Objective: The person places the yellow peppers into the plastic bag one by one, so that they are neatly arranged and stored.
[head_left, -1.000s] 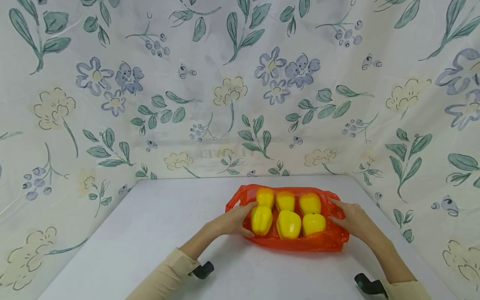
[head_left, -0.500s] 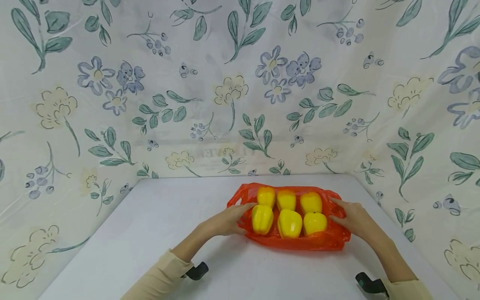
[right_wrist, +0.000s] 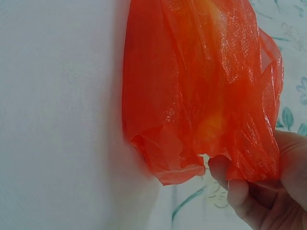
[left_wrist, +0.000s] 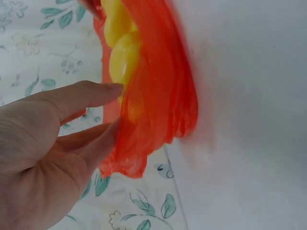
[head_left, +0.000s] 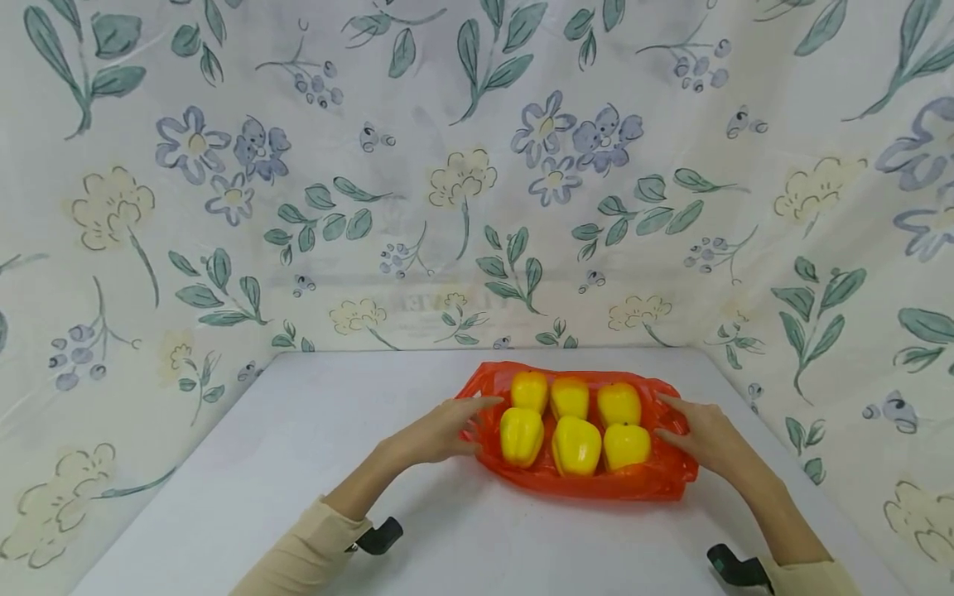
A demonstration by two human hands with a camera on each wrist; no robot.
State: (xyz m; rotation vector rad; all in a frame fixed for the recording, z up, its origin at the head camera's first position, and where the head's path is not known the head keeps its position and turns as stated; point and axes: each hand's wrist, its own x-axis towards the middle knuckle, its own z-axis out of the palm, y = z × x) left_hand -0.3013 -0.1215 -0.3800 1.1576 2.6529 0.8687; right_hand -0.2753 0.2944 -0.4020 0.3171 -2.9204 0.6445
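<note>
Several yellow bell peppers (head_left: 576, 447) lie in two rows inside an opened red plastic bag (head_left: 574, 487), toward the right of the white table. At the bag's left edge is my left hand (head_left: 441, 430), its fingers spread apart. The left wrist view shows these fingertips (left_wrist: 117, 89) at the rim of the plastic, with a gap between them. On the other side, my right hand (head_left: 708, 434) pinches the bag's right edge. In the right wrist view its fingers (right_wrist: 237, 189) curl around the gathered plastic, and the peppers show only faintly through the film.
The white table (head_left: 335, 397) extends left and in front of the bag. Behind and along both sides hangs a floral-patterned cloth (head_left: 373, 248). A black wrist camera (head_left: 380, 536) sits at the left cuff, and another black camera (head_left: 734, 567) at the right.
My left hand has drawn back leftward from the front-left pepper, with its fingers spreading. The bag's left rim has shifted slightly. My right hand has stayed in place, and the peppers have hardly moved.
</note>
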